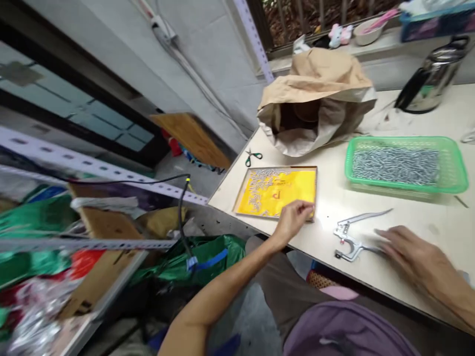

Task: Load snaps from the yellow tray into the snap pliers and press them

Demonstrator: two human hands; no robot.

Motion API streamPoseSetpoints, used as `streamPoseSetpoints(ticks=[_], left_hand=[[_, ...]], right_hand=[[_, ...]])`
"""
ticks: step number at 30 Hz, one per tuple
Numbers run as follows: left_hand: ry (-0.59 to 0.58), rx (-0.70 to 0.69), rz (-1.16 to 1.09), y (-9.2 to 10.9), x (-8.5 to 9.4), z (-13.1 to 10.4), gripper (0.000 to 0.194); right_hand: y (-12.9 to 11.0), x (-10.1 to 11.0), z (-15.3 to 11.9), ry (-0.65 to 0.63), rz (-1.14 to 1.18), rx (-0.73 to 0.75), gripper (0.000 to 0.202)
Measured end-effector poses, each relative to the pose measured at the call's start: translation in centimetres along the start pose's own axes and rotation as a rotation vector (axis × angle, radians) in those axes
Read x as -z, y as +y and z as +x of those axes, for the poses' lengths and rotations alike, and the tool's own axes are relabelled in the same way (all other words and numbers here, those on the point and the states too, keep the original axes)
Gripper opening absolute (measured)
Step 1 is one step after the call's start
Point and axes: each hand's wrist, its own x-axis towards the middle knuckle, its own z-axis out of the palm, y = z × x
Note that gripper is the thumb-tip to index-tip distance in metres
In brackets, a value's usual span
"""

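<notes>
My left hand (293, 221) is over the near right corner of a shallow tray (235, 210), thumb and fingers pinched together. What they hold, if anything, is too small to make out. A yellow sheet (293, 185) lines the tray, with many small metal pieces (260, 183) spread on its left part. To the right, silver hand pliers (351, 242) with a C-shaped jaw lie on the table, handles spread apart. My right hand (417, 254), slightly blurred, has its fingers stretched out at the end of the lower handle; I cannot tell whether they touch it.
A green plastic basket (451, 168) full of small metal pieces stands at the right. Behind are an open brown paper bag (319, 89) and a metal kettle (432, 76). Small scissors (253, 157) lie near the table's left edge. A perforated metal rail (111, 165) crosses the left side.
</notes>
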Motion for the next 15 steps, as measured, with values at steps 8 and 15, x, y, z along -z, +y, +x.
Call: streamPoseSetpoints(ticks=[8, 15], left_hand=[[-0.258, 0.472, -0.272, 2.2, -6.7, -4.2, 0.012], [-0.320, 0.600, -0.146, 3.0, -7.4, -4.3, 0.009]], right_hand=[[-1.0, -2.8, -1.0, -0.064, -0.034, 0.013, 0.024], [-0.9, -3.4, -1.4, -0.004, -0.060, 0.049, 0.022]])
